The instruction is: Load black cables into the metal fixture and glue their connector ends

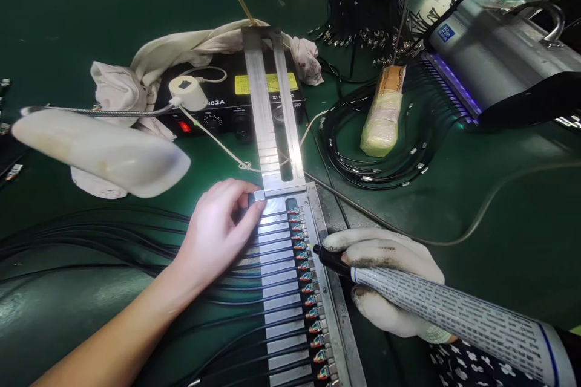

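Note:
My left hand (220,227) is bare, its thumb and forefinger pinching a small metal tab (259,195) on the upper left edge of a slotted metal fixture (276,280). Black cables (245,275) lie side by side across this fixture. Their ends, small connectors (307,275) with exposed coloured wires, line its right side. In a stained white glove, my right hand (390,272) grips a pen-shaped tool (436,308) with a printed grey barrel. The tool's black tip points at the connectors, near the middle of the row; whether it touches one I cannot tell.
A black control box (222,115) stands behind the fixture, with a slotted metal plate (254,84) in front. A white lamp head (104,151) hangs at left. Right are coiled cables (338,139), a wrapped block (384,115) and a grey lamp housing (503,54) glowing violet.

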{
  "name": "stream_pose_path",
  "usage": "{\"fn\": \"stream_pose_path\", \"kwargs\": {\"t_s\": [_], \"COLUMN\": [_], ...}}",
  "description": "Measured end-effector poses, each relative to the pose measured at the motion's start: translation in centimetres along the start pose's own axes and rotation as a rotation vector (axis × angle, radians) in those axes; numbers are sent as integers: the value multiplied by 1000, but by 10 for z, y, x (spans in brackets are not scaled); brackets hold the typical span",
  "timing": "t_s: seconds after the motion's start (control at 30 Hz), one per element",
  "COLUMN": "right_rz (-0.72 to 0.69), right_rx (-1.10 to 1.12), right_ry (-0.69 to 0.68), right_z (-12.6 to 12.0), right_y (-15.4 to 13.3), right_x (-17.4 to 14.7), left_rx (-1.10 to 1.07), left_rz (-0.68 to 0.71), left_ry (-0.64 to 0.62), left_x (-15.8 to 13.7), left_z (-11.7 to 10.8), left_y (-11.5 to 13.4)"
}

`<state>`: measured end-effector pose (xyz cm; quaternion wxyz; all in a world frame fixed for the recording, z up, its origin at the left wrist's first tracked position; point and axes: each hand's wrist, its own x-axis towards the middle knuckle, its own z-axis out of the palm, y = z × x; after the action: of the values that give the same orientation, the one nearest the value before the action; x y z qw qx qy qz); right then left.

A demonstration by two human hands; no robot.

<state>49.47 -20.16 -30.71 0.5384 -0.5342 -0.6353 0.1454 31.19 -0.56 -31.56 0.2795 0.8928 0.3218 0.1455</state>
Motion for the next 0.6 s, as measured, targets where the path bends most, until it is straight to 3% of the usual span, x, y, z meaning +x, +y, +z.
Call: {"fn": "stream_pose_path", "kwargs": {"t_s": [0.23, 0.6], "right_rz": [-72, -21], "right_rx": [-56, -106], "right_ry": [-10, -34], "right_z": [-7, -1], "right_y": [-14, -11], "right_x": [2, -7], "left_rx": [-4, 8], "left_rz": [-3, 0], "left_ry": [2, 2], "left_x": [-1, 0], "left_z": [0, 0], "left_y": [-1, -2]}}
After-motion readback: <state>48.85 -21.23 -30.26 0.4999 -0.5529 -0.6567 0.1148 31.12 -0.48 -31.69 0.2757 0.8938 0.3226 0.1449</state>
